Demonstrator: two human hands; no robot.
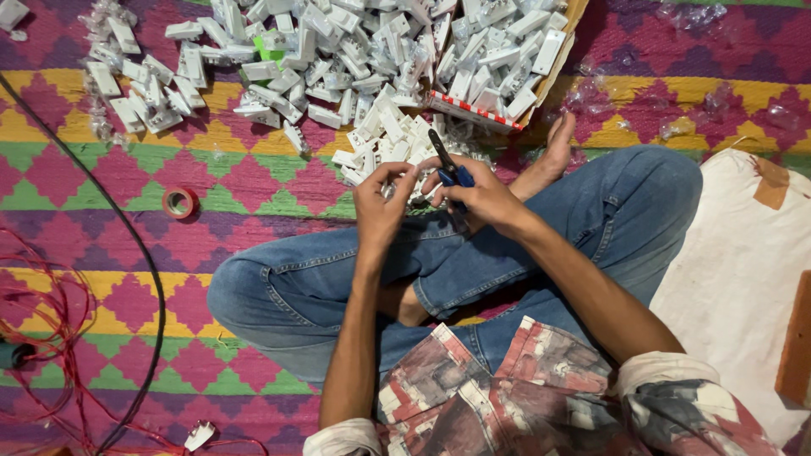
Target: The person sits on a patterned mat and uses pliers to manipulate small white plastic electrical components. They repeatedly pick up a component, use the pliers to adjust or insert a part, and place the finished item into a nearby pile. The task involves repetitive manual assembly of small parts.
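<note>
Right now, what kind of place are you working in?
Likely a home or small workshop floor used for piecework: a woven patterned mat, heaps of white plastic parts spilling from a cardboard box, and red wire lying loose.

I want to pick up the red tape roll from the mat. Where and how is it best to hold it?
Pinch the red tape roll across its ring wall, one finger in the centre hole, one outside, coming from above. It lies flat on the mat with free space around it.
</note>
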